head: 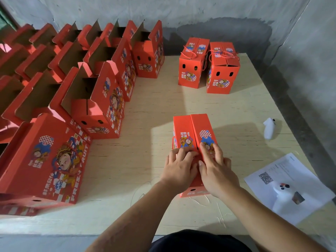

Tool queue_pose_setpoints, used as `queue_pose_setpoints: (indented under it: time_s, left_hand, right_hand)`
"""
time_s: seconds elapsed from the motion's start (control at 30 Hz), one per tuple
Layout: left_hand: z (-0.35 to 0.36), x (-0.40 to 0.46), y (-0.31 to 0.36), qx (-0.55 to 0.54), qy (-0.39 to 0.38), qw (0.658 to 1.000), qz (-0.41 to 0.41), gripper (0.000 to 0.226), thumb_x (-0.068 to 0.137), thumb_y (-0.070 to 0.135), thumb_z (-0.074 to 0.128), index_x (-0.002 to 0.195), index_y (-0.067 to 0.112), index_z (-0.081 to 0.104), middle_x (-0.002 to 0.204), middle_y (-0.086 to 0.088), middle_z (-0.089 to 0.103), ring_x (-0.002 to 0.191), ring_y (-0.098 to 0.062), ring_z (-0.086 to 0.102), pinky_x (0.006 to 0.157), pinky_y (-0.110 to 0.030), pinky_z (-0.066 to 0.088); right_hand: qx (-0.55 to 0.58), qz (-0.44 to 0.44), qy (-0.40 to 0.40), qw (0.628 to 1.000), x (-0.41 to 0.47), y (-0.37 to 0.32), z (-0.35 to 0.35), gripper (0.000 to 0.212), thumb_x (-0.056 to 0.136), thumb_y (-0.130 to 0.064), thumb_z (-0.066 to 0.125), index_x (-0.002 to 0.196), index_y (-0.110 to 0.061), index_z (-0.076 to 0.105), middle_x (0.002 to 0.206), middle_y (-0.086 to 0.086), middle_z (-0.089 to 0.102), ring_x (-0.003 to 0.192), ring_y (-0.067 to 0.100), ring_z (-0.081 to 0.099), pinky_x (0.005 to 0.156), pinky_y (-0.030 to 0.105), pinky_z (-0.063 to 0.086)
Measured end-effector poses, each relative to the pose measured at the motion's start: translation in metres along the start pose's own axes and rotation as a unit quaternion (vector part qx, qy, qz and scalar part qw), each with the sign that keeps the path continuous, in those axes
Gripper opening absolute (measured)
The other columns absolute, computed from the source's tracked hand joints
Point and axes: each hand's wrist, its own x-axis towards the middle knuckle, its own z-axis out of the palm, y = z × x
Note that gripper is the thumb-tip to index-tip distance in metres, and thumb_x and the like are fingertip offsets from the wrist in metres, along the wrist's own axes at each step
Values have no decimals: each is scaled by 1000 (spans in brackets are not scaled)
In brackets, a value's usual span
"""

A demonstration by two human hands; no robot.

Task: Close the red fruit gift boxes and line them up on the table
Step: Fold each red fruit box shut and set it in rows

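At the near centre of the pale plywood table [145, 110], roughly six o'clock in the view, stands the red printed cardboard gift box being closed [192, 131], its two long top flaps folded down and meeting along a centre seam. The left hand [179, 165] lies flat on the left flap at its near end, fingers spread and pressing down. The right hand [216, 170] presses the right flap the same way, so the two hands sit side by side, thumbs nearly touching over the seam; neither is gripping anything.

To finish the step well, I judge the flaps should be pushed level so the seam closes evenly along its whole length, with pressure kept over the box walls, not the hollow middle. A red cord handle shows at the left side; whether it is caught under a flap I cannot tell.

At one o'clock two closed red boxes with cord handles [209, 64] stand side by side near the far edge; this box probably belongs beside them. From nine to eleven o'clock, rows of open red boxes [101, 84] wait, flaps upright.
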Motion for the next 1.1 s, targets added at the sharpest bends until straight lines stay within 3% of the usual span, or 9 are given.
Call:
queue_pose_setpoints:
  time_s: [0.23,0.43,0.5,0.67,0.77,0.9,0.97,1.1]
  left_hand:
    - [3,1,0,-23,4,1000,5,34,104,37,47,137,32,54,146,15,44,132,-25,34,114,-40,30]
    - [6,2,-4,-35,25,999,14,23,101,26,52,120,13,59,138,2,53,126,-32,42,111,-40,31]
    - [6,2,-3,-42,32,999,15,25,101,27,50,117,11,60,135,1,55,123,-33,44,111,-40,32]
    - [1,0,0,-28,6,999,16,55,93,44,26,126,14,58,135,2,55,126,-31,45,111,-41,32]
    - [1,0,-5,-17,2,1000,11,41,100,41,40,131,20,55,139,6,51,129,-30,40,111,-41,32]
    - [-1,2,-6,-10,1,1000,22,34,101,38,50,133,29,55,144,14,46,130,-27,38,112,-43,31]
    - [-2,3,-6,-11,-10,1000,20,35,101,41,48,135,31,53,145,15,44,130,-26,37,112,-44,31]
    - [-2,1,-6,-22,4,999,28,40,100,50,51,136,31,52,148,16,42,131,-24,34,113,-41,30]
  right_hand:
    - [63,9,-24,998,3,4,-5,55,104,-49,36,152,-60,12,156,-25,0,130,28,30,95,47,46]
    - [57,48,-44,996,11,-9,-6,53,105,-46,33,152,-57,12,163,-18,-2,130,33,34,103,47,41]
    - [42,56,-29,997,9,-11,-4,52,105,-47,32,152,-56,12,163,-14,0,128,33,37,101,46,43]
    - [-71,6,35,997,-1,-10,3,61,100,-56,33,156,-44,13,162,-1,10,118,34,46,84,45,55]
    - [-39,-9,24,999,2,-4,2,65,100,-46,45,157,-45,13,163,-1,7,123,37,43,90,47,53]
    - [130,-16,-23,991,5,12,-9,65,100,-37,58,159,-35,29,163,-5,12,139,36,34,114,45,33]
    - [131,-32,-9,991,2,12,-12,62,101,-33,58,158,-27,35,163,1,18,142,35,35,116,42,29]
    - [101,-56,20,993,-3,5,-14,56,104,-28,54,157,-17,38,163,9,24,139,39,41,112,44,36]
